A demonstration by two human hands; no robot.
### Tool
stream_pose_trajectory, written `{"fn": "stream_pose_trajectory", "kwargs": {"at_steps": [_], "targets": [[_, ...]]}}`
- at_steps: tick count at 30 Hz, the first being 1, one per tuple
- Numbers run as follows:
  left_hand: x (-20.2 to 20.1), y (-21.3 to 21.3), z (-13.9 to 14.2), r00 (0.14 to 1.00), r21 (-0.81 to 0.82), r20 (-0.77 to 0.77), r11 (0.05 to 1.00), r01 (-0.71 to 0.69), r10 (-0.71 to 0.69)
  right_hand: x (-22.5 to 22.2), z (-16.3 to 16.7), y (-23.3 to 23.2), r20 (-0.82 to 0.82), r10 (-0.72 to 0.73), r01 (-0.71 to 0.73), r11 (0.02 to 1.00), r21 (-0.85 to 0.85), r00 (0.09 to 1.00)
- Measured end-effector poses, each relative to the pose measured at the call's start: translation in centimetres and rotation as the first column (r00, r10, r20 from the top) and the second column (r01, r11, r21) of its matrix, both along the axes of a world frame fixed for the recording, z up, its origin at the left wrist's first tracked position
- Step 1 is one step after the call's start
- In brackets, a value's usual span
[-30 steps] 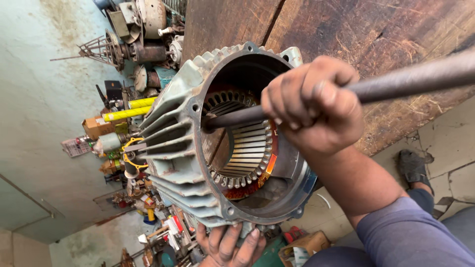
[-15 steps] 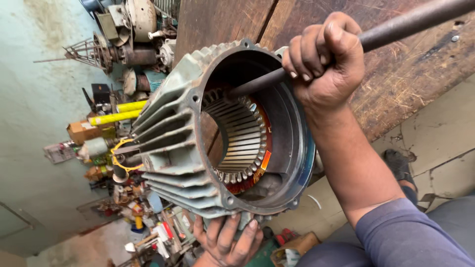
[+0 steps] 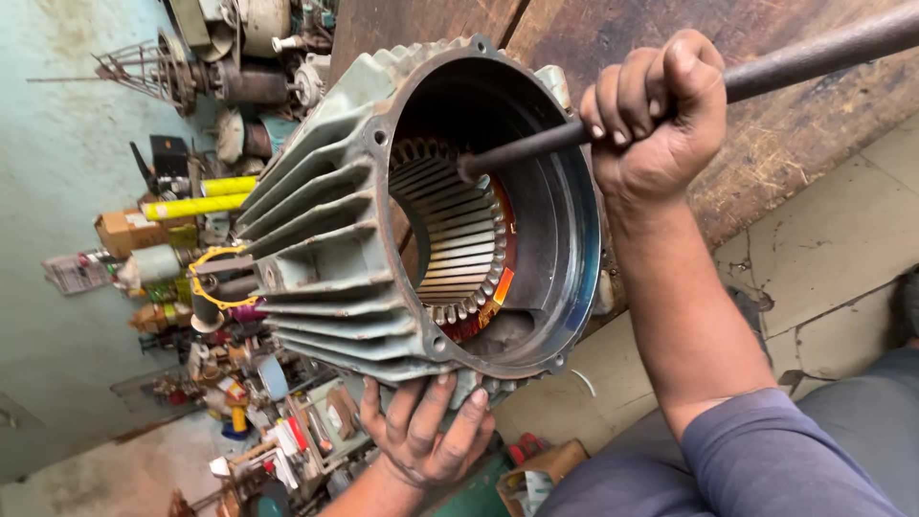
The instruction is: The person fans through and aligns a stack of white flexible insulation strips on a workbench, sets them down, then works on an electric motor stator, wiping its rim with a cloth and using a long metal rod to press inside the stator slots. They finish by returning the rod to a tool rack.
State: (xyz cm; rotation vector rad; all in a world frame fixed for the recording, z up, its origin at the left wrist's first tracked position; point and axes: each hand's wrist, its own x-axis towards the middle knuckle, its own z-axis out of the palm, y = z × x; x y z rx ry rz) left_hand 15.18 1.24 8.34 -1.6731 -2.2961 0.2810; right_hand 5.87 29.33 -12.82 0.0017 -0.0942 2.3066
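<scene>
The right hand (image 3: 656,115) was clenched around a dark metal rod (image 3: 785,62), its tip reaching inside the motor housing (image 3: 354,239) (ribbed, grey, tipped on its side); the left hand (image 3: 421,431) cupped the housing's lower rim, fingers (image 3: 431,407) spread open, probably to steady it.

finned cast-metal motor housing (image 3: 325,239): pale grey-green, dulled with grime; inner rim bluish.
slotted stator core (image 3: 459,235): silvery-grey, striped with dark slots; orange-red patch at its lower edge.
long round metal bar (image 3: 766,67): dark brown-grey, rusty.
rough wooden board (image 3: 574,33): dark brown, pale scuffs.
thin wire loop (image 3: 215,278): yellow.
person's sleeve (image 3: 775,460): slate blue-grey.
wall (image 3: 57,124): faded mint green.
</scene>
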Motion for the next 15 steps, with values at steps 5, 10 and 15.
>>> {"fn": "stream_pose_trajectory", "kwargs": {"at_steps": [5, 10, 15], "targets": [[0.0, -0.1, -0.1, 1.0, -0.006, -0.019, 1.0, 0.018, -0.018, 4.3, -0.4, 0.6, 0.105, -0.063, 0.063, 0.998, 0.004, 0.992], [0.0, -0.5, -0.5, 0.999, 0.004, -0.029, 1.0, 0.021, -0.021, 7.6, -1.5, 0.0, 0.147, -0.091, 0.08, 0.994, 0.079, 0.985], [0.1, -0.4, -0.5, 0.999, 0.001, -0.038, 1.0, 0.02, -0.02, 6.5, -2.4, -2.0, 0.127, -0.024, 0.022, 1.0, 0.014, 0.992]]}}
